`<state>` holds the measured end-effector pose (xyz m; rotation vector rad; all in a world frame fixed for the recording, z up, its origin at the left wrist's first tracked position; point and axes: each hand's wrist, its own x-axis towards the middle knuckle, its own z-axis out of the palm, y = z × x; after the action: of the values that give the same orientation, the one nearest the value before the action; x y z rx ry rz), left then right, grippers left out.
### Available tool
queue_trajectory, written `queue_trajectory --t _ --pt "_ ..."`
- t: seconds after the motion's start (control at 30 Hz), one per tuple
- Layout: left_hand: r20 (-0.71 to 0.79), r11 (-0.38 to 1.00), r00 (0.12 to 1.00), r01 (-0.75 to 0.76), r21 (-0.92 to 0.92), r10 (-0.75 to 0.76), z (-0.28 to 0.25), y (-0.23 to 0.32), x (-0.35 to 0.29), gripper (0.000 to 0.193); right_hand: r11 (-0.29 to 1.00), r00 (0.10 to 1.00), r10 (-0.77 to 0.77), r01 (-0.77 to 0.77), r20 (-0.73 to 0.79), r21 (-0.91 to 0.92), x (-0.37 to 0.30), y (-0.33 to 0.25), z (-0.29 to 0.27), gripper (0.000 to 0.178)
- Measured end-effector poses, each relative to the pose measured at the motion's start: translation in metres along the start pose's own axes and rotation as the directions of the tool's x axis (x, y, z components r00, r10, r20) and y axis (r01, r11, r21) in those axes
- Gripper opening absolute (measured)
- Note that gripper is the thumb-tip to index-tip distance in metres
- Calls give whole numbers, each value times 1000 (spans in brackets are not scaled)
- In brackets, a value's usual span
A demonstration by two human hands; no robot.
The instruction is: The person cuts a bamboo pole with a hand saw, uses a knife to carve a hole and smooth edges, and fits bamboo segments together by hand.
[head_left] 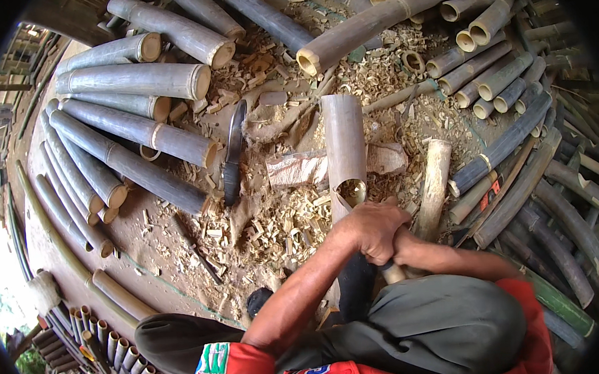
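A length of bamboo (344, 139) stretches away from me between my knees, with a scooped cut in its upper side. My left hand (372, 229) is closed at the near end of this cut. Tucked against it from the right, my right hand (405, 243) is closed too. Both are wrapped round a tool whose pale wooden handle (392, 272) pokes out below them; its working end sits at the cut, mostly hidden. The bamboo rests across a rough wooden block (298, 168). To the right lies a pale, stout piece of wood (434, 188).
A broad dark blade (234, 153) and a slim dark tool (196, 248) lie on the left. Shavings (282, 233) cover the ground. Bamboo poles (132, 80) are piled at the left, more bamboo tubes (482, 73) at the right. Shorter bamboo tubes (120, 352) stand lower left.
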<state>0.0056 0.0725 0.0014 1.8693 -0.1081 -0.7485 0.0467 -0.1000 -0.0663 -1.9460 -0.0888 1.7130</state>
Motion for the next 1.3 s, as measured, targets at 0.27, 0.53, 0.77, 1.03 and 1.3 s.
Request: queue_trajectory --t 0.27,0.53,0.77,1.03,1.3 --pt "-478 993 873 59 -105 -102 6 13 15 103 371 817 -425 549 389 -749 -10 -69 -75 43" --pt "-926 932 270 -173 -317 -265 30 38 60 113 -9 710 -381 638 593 -770 19 -149 -126 37" --pt "-364 967 910 118 -228 -197 14 26 46 108 590 919 -175 386 355 -710 3 -84 -106 53" --pt "-867 923 451 -200 -329 -211 31 32 35 95 10 803 -222 569 553 -822 8 -132 -109 38" --pt "-639 953 746 -20 -301 -186 31 26 10 105 716 893 -359 449 271 -534 15 -26 -94 61"
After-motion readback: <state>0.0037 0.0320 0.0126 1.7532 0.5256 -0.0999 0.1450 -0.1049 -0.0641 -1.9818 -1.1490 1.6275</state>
